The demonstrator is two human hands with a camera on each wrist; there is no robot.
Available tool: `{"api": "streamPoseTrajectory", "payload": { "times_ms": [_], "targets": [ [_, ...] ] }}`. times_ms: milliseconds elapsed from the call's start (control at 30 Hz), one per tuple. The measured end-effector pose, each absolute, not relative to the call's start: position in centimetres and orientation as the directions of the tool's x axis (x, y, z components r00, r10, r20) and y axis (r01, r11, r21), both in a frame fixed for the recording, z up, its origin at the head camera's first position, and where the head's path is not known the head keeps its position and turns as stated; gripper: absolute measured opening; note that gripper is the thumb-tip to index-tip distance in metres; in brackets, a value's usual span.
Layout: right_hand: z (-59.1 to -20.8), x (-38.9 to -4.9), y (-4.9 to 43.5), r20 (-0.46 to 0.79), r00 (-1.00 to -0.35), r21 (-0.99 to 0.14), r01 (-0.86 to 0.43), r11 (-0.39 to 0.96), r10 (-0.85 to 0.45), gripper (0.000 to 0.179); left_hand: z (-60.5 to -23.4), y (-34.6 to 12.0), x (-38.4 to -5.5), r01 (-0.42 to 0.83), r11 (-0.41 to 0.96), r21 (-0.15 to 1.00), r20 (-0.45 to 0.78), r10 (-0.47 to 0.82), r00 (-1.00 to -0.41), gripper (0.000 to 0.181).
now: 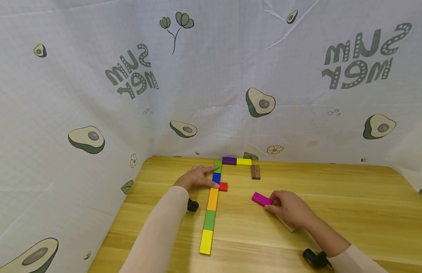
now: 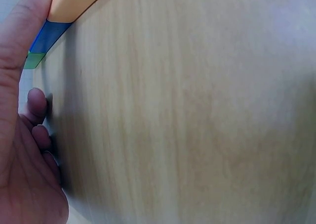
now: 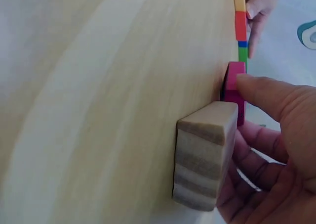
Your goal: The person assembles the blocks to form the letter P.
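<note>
A line of coloured blocks runs along the wooden table: yellow (image 1: 206, 242), green (image 1: 209, 220), orange (image 1: 212, 199), blue (image 1: 216, 178) and a bright green block (image 1: 218, 167). My left hand (image 1: 197, 177) lies over its far part, index finger stretched to the bright green block and thumb at the blue-orange joint. A small red block (image 1: 223, 186) sits just right of that thumb. My right hand (image 1: 290, 208) pinches a magenta block (image 1: 261, 199) between thumb and fingers, right of the line. A plain wooden block (image 3: 200, 159) stands by the right hand, mostly hidden in the head view.
Beyond the line's far end, a purple block (image 1: 229, 161) and a yellow block (image 1: 244, 162) lie end to end, with a dark brown block (image 1: 255, 172) below the yellow one's right end. A printed white curtain (image 1: 218, 76) hangs along the table's back edge.
</note>
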State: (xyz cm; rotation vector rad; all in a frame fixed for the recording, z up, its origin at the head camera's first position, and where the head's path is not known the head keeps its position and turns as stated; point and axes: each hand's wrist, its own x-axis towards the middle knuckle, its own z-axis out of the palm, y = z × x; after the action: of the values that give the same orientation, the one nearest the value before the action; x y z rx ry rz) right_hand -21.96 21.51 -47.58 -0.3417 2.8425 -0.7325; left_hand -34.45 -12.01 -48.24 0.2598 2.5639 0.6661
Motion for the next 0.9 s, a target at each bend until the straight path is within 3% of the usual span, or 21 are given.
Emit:
{"api": "streamPoseTrajectory", "payload": {
  "times_ms": [533,900],
  "targets": [
    [-47.3,-24.9,16.7,-0.012,-0.934,-0.524,-0.298,0.798,-0.357,0.022,-48.4,-12.1,-34.6,0.066,0.861,0.505,-0.393,0.298,-0.87,0.087],
    [-48.0,-26.4,14.8,-0.016,-0.935,-0.531,-0.292,0.796,-0.354,0.022,-48.5,-12.1,-34.6,0.051,0.857,0.513,-0.396,0.289,-0.872,0.086]
  ]
}}
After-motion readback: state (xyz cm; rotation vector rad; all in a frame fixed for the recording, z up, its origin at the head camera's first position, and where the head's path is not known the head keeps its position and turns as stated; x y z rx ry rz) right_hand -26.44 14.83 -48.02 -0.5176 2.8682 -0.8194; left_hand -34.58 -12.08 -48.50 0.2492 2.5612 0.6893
